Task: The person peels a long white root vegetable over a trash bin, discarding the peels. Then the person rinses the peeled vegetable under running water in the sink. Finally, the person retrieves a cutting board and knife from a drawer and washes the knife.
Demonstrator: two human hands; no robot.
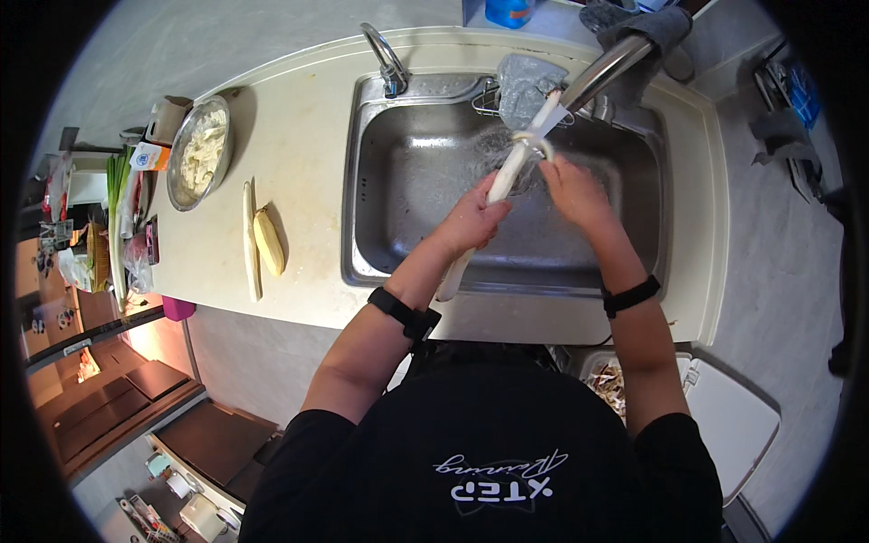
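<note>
Left hand (472,217): fingers wrapped around a long pale root (512,172), narrow grip, near its middle.
Right hand (577,190): fingers closed, narrow, on a pale curved tool (541,143), looks like a peeler; details blurred.
Root position: slants over the sink (416,244); far end beyond both hands, under the big chrome tap (615,71); lower end nearer the body than the left fingers, over the sink's near rim.
Tool position: at the root, just beyond the left fingers.
Edges: near sink rim closer to the body than either hand's fingers; right rim to the right of the right fingers; left rim well left of the left fingers.
Room: wide basin space left of the left fingers, narrower right of the right; tap close above the right fingers, limits upward and forward moves.
Left of left fingers: tabletop (308,172) stretch, then a short yellowish piece (268,242), a second long root (251,253), metal bowl (217,174) of pale chunks farther off.
Beyond fingers: grey plastic bag (529,90), small chrome faucet (387,68) off to the left.
Labels: orange-and-white box (150,156) past the bowl, print small; blue container (509,11) with orange patch.
Writing: white lettering across black shirt (362,471), upside down.
</note>
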